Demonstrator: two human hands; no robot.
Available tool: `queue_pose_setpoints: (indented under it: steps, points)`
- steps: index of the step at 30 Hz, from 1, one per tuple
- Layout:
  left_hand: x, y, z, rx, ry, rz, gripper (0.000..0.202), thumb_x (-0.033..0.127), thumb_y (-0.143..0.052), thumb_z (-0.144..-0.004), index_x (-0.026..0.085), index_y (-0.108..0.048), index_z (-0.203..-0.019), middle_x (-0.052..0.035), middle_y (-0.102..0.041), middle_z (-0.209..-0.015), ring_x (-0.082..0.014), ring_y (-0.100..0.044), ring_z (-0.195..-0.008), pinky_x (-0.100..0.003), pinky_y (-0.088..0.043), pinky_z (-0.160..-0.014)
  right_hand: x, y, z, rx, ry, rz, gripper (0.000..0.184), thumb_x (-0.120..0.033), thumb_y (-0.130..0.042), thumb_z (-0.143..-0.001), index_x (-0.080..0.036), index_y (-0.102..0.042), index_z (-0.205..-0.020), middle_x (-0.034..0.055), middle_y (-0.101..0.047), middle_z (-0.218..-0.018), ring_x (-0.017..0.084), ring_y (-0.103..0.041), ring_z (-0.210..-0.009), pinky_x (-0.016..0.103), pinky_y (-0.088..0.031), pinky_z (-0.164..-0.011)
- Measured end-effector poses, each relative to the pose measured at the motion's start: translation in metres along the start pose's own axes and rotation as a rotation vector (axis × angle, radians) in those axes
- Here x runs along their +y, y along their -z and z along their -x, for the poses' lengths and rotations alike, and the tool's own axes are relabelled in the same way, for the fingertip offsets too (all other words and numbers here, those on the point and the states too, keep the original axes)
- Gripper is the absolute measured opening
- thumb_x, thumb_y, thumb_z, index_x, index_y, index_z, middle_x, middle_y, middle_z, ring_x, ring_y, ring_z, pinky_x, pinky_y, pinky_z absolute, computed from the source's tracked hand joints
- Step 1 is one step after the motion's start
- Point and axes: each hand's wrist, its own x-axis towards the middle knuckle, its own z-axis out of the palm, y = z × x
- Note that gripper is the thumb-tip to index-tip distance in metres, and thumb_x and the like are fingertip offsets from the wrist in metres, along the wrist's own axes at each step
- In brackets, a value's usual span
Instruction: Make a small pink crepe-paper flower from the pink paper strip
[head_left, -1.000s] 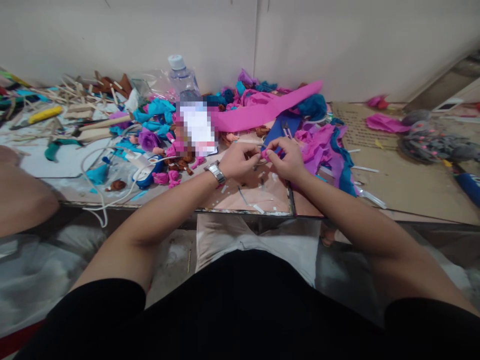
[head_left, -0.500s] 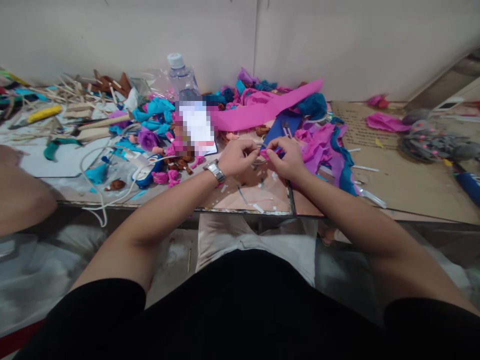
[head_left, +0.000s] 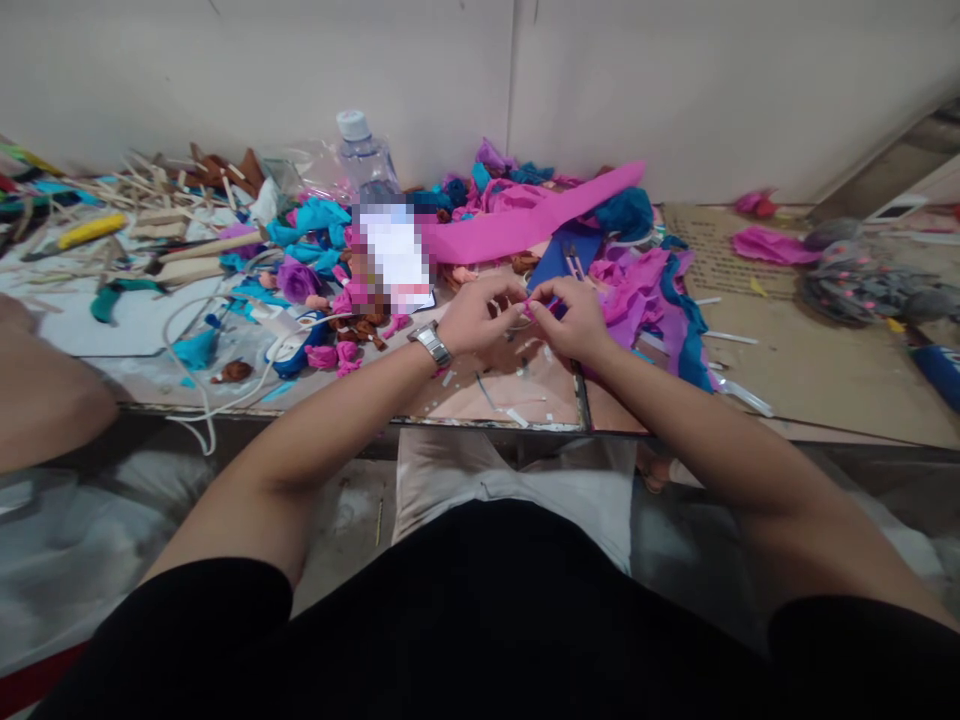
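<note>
My left hand (head_left: 477, 316), with a metal watch on the wrist, and my right hand (head_left: 576, 318) meet at the fingertips above the table. A small piece of pink crepe paper (head_left: 527, 308) is pinched between them, mostly hidden by the fingers. Both hands have thumb and forefinger closed. Behind my right hand lies a blue strip (head_left: 559, 262) with a pair of scissors (head_left: 574, 258) on it. Beyond my hands stretches a long pink crepe paper strip (head_left: 517, 232). Crumpled pink and purple paper (head_left: 634, 290) lies to the right of my right hand.
A phone (head_left: 397, 255) leans against a water bottle (head_left: 367, 165). To the left are a white cable (head_left: 206, 400), paper twists, wooden sticks and a yellow-handled tool (head_left: 91, 231). Cardboard (head_left: 787, 370) covers the right side. Another person's arm (head_left: 49, 390) rests at the left edge.
My fingertips have come closer together around the pink paper, and less of it shows. Both forearms stay almost where they were.
</note>
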Motion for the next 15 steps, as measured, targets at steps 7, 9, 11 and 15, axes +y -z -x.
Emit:
queue_pose_setpoints:
  steps: [7, 9, 11, 15]
  points:
    - [-0.0014, -0.0012, 0.0000, 0.027, 0.038, -0.046, 0.032, 0.048, -0.067, -0.100, 0.018, -0.075, -0.096, -0.0074, -0.079, -0.092, -0.0185, -0.069, -0.080, -0.032, -0.055, -0.075, 0.0015, 0.0002, 0.0005, 0.008, 0.010, 0.011, 0.030, -0.053, -0.069, -0.100, -0.025, -0.073, -0.091, 0.0047, -0.079, -0.090, 0.027, -0.069, -0.088, 0.047, -0.048, -0.093]
    - [0.0005, -0.0002, 0.0001, 0.036, 0.036, -0.062, 0.027, 0.045, -0.069, -0.098, 0.018, -0.074, -0.096, -0.0068, -0.079, -0.091, -0.0180, -0.068, -0.078, -0.032, -0.054, -0.075, 0.0015, -0.0005, 0.0006, 0.025, 0.007, 0.010, 0.028, -0.051, -0.070, -0.100, -0.025, -0.074, -0.091, 0.0043, -0.079, -0.089, 0.026, -0.069, -0.087, 0.047, -0.048, -0.093]
    - [0.0018, 0.0002, 0.0004, 0.044, 0.025, -0.076, 0.023, 0.040, -0.070, -0.097, 0.018, -0.073, -0.094, -0.0065, -0.078, -0.090, -0.0172, -0.066, -0.075, -0.032, -0.053, -0.074, 0.0008, -0.0009, 0.0007, 0.033, 0.007, 0.003, 0.027, -0.050, -0.070, -0.099, -0.025, -0.074, -0.091, 0.0041, -0.079, -0.089, 0.026, -0.069, -0.087, 0.048, -0.048, -0.093]
    - [0.0014, -0.0005, 0.0011, 0.050, 0.008, -0.116, 0.017, 0.034, -0.068, -0.094, 0.018, -0.073, -0.091, -0.0066, -0.077, -0.088, -0.0177, -0.065, -0.073, -0.033, -0.053, -0.073, -0.0007, -0.0006, 0.0009, 0.023, 0.002, 0.000, 0.028, -0.052, -0.070, -0.100, -0.026, -0.074, -0.091, 0.0042, -0.080, -0.090, 0.027, -0.069, -0.088, 0.049, -0.048, -0.094]
